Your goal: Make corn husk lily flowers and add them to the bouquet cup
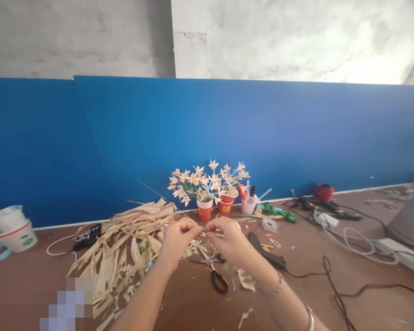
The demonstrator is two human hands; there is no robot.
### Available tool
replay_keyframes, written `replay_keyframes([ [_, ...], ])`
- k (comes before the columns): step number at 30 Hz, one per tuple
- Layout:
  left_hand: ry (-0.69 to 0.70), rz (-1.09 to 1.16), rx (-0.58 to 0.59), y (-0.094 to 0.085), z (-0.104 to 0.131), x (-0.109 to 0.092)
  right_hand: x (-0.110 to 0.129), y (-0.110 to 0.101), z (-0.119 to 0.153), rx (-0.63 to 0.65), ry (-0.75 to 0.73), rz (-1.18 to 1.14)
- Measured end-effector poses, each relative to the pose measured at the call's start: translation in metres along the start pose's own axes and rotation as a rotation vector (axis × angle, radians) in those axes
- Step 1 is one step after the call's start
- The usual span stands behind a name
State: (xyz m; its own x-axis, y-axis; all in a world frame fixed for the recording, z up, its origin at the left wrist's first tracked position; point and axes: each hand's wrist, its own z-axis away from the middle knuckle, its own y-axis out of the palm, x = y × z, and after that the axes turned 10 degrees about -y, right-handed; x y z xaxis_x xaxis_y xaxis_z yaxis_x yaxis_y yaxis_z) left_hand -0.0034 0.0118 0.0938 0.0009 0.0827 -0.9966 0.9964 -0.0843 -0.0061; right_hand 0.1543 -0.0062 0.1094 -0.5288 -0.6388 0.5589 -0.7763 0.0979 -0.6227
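Observation:
My left hand [178, 240] and my right hand [232, 239] meet at the fingertips over the middle of the table, both pinched. Whatever they hold between them is too small to make out. Just below them lie scissors [214, 271] with black handles, blades spread. Behind my hands stand two red paper cups, one at the left [204, 212] and one at the right [225, 207], filled with pale handmade flowers [195, 180]. Left of my left hand spreads a heap of dried, husk-like strips [120, 246]. Small scraps [245, 279] are scattered near my right forearm.
A white cup of pens [249, 207], green ribbon [276, 211], a tape roll [269, 225] and a dark corded tool [267, 253] are to the right. Cables [362, 248] run across the right side. A white tub [15, 236] stands far left; a blue panel [262, 128] borders the back.

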Motion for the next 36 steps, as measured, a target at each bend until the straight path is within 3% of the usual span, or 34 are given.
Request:
replay_keyframes([
  [6, -0.019, 0.101, 0.172, -0.005, 0.003, -0.006, -0.007, -0.01, 0.0, 0.243, 0.307, -0.657],
  [9, 0.039, 0.083, 0.184, -0.007, 0.003, -0.006, -0.009, -0.006, 0.0, 0.298, 0.345, -0.763],
  [12, 0.077, 0.022, 0.108, -0.007, 0.002, -0.004, -0.006, 0.001, 0.001, 0.19, 0.331, -0.545],
  [17, 0.111, -0.115, 0.031, -0.006, -0.001, 0.001, 0.004, 0.011, 0.001, -0.05, 0.06, 0.087],
  [21, 0.106, -0.154, 0.037, -0.01, -0.003, 0.002, 0.01, 0.009, 0.001, -0.055, -0.031, 0.167],
  [26, 0.082, -0.087, 0.126, -0.017, -0.005, 0.003, 0.014, -0.002, 0.001, 0.068, 0.122, -0.134],
  [30, 0.082, -0.019, 0.213, -0.018, -0.002, -0.001, 0.005, -0.004, 0.002, 0.236, 0.307, -0.569],
  [33, 0.117, -0.019, 0.25, -0.019, 0.002, -0.006, -0.003, -0.002, 0.002, 0.325, 0.341, -0.866],
  [36, 0.156, -0.089, 0.239, -0.018, 0.004, -0.01, -0.004, 0.0, 0.001, 0.334, 0.351, -0.884],
])
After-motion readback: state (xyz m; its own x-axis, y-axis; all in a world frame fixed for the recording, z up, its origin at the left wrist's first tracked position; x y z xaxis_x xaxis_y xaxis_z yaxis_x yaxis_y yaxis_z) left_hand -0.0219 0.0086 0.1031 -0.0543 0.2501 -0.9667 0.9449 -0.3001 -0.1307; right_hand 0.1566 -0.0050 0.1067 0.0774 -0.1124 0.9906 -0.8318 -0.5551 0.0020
